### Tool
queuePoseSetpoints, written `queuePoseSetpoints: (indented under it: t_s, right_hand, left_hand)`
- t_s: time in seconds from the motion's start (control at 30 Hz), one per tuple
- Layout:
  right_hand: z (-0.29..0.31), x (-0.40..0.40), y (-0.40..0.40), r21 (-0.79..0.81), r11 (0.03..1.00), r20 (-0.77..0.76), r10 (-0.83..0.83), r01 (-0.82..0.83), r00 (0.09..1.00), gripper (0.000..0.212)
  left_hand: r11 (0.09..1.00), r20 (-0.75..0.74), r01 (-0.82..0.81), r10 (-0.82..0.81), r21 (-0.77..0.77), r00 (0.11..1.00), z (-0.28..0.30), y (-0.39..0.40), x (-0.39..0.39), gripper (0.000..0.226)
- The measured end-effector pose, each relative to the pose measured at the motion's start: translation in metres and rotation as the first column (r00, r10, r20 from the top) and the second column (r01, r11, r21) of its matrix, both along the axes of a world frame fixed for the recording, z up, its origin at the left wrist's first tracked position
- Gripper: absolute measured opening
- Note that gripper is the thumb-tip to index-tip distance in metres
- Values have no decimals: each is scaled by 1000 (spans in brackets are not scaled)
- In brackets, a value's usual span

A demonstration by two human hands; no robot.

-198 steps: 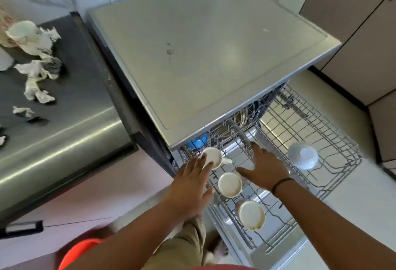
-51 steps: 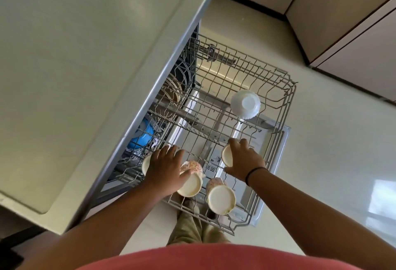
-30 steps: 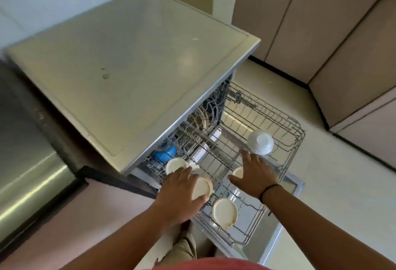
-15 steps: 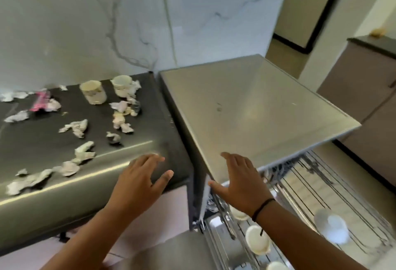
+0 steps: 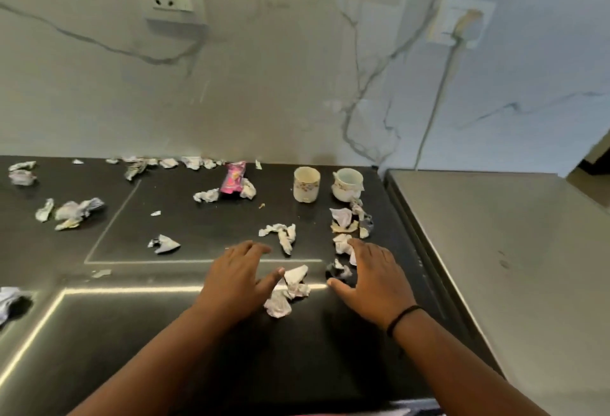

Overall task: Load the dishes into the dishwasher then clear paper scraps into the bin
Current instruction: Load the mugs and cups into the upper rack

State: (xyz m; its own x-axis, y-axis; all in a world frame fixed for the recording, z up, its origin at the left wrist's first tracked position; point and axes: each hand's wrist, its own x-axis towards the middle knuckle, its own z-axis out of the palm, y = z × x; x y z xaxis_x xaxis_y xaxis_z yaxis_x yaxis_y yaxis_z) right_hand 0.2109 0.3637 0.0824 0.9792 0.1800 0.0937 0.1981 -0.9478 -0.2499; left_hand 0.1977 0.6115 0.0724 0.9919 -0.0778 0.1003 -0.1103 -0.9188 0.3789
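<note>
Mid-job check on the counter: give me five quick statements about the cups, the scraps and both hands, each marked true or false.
1. Two cups stand upright on the dark counter: the straight cup and the rounded cup. True.
2. The left hand grips a cup. False: its fingers are spread above the counter and hold nothing.
3. A pink wrapper lies near the back of the counter, left of the cups. True.
4. The counter holds only one paper scrap. False: many crumpled scraps are scattered across it, including a crumpled scrap between the hands.
5. The right hand wears no band. False: a black wristband circles its wrist.
</note>
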Motion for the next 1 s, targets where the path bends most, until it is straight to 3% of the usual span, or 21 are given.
queuePoseSetpoints:
  t_s: [0.1,0.27,0.6,0.7,0.9,1.0]
  right_hand:
    - [7,17,2,29,999,-18,-31,31,999,79]
    - [11,65,-7,71,993,-46,-89,92,995,83]
    - [-12,191,-24,302,940,-62,-151,162,987,77]
    - [-21,223,-21,404,896,-44,-185,187,982,75]
    - [-31,251,-10,448,863,-82,-221,234,972,73]
    - [-21,248,-11,586,765,-110,-251,266,962,63]
  left_hand:
    - [1000,4,9,-9,-15,1000,5,4,21,85]
    - [999,-5,5,-5,-43,1000,4,-1,72,57]
    - [998,-93,-58,60,19,994,-31,-14,143,53]
    - [996,-54,-84,86,31,995,-43,-14,146,66]
    - [995,-32,-102,102,2,994,-54,-15,136,85]
    - [994,-57,-106,106,1,993,-51,-17,135,92]
